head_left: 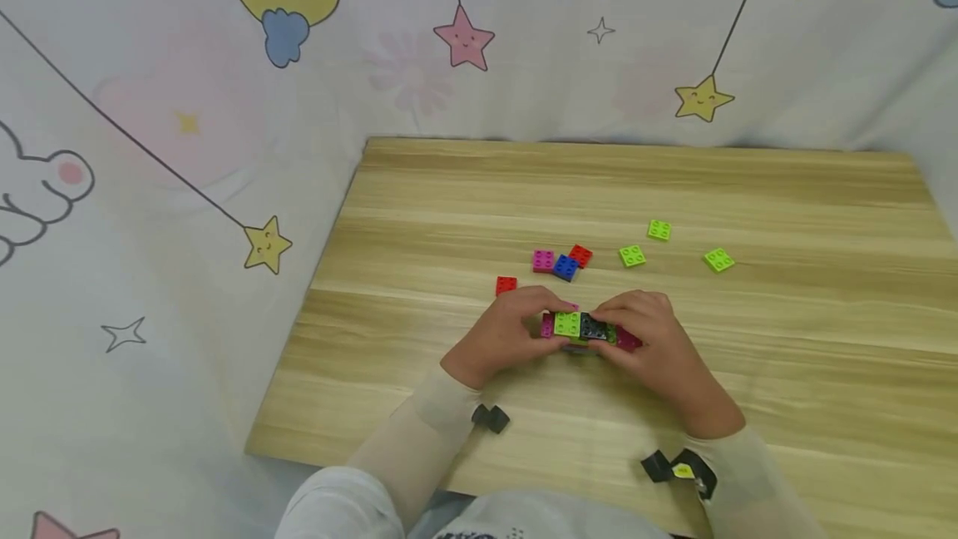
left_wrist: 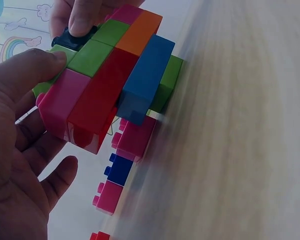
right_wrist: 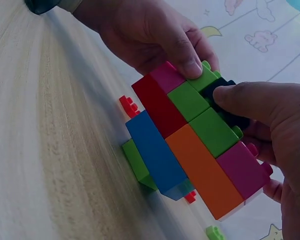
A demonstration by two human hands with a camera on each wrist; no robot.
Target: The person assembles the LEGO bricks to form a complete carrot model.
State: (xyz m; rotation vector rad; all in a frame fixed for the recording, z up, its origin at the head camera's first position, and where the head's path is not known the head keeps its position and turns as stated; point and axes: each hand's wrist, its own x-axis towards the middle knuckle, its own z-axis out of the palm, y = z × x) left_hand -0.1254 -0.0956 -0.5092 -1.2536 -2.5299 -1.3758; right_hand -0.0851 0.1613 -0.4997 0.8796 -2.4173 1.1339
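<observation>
A stack of toy building bricks stands on the table between both hands. Its lowest layer is a green brick point(right_wrist: 140, 165), then a blue brick point(right_wrist: 155, 155). Above come a red brick point(left_wrist: 102, 90) and an orange brick point(right_wrist: 205, 170) side by side, topped by a row of pink and green bricks. My left hand point(head_left: 505, 335) holds the stack's left side, thumb on the upper lime brick point(head_left: 567, 323). The right hand point(head_left: 654, 343) pinches the black brick point(head_left: 595, 326) beside that lime one, its thumb pressed on the near side. Some fingers behind the stack are hidden.
Loose bricks lie beyond the hands: pink point(head_left: 543, 261), blue point(head_left: 566, 267), red point(head_left: 580, 256), another red point(head_left: 506, 284), and lime ones point(head_left: 632, 256) farther right. A patterned cloth point(head_left: 524, 98) hangs behind the wooden table point(head_left: 449, 198).
</observation>
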